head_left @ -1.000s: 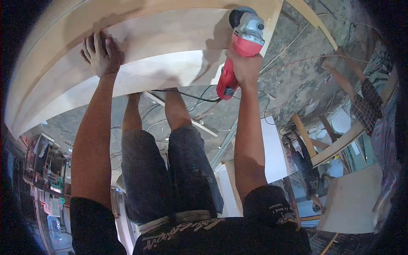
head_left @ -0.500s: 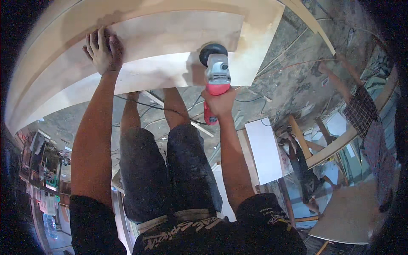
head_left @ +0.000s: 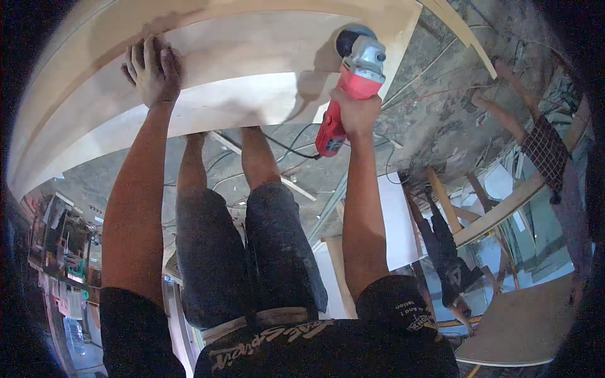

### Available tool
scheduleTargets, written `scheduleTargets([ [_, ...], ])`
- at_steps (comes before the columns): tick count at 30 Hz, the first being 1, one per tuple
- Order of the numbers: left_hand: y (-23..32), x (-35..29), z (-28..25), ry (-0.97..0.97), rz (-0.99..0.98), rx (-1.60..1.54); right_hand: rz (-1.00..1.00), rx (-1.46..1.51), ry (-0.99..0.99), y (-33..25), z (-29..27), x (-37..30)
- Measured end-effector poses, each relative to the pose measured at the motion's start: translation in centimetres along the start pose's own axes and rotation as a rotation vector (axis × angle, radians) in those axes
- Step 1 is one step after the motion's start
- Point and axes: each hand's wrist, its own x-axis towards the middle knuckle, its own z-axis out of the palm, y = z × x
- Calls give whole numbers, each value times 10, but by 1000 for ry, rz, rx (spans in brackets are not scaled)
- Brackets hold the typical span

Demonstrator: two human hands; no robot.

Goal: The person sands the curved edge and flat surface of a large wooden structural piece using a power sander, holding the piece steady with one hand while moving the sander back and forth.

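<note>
- Pale wooden panel (head_left: 252, 51): fills the upper left and upper centre of the frame, its right-hand edge above the debris-strewn floor (head_left: 435, 116). A push near that end could tip or slide it, if it is poorly supported; its supports are not visible.
- Left hand (head_left: 153, 79): lies on the panel at upper left, fingers slightly apart, gripping nothing. If dust makes the surface slick, the palm could slip and the panel shift.
- Right hand (head_left: 359, 113): fingers clamped around the body of the red-and-grey power tool (head_left: 364, 74), upper right of centre. A one-handed hold could let the tool kick or twist, should it catch.
- Round dark disc (head_left: 348, 41): over the panel's right-hand part, well apart from the left hand. Contact cannot be told for certain; a tilted disc could gouge the wood, and one straying past the edge could snag there.
- Dark cable (head_left: 302, 154): runs leftward from the tool's lower end towards the bare shins (head_left: 259, 160), centre of the frame. A step could pull it taut and jerk the tool aside.
</note>
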Motion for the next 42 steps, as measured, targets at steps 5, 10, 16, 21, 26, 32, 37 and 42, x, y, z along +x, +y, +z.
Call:
scheduleTargets([
  [5,-9,0,-9,-7,-11,50,-14,-49,-53,29,10,-43],
  [10,-4,-1,-3,18,8,7,-27,-4,0,34,14,-40],
  [16,-6,0,-5,18,-3,39,47,153,-77,19,9,-18],
  [21,1,-3,-2,6,-20,13,1,58,4,67,7,-38],
  [26,-6,0,-8,11,12,55,77,113,-69,54,6,-46],
  [32,0,2,-2,20,18,45,-83,-49,74,31,3,0],
  [37,-9,3,-7,15,7,12,-118,68,72,-13,8,15],
  [42,-3,-2,-8,5,8,29,-108,-96,23,-8,6,10],
])
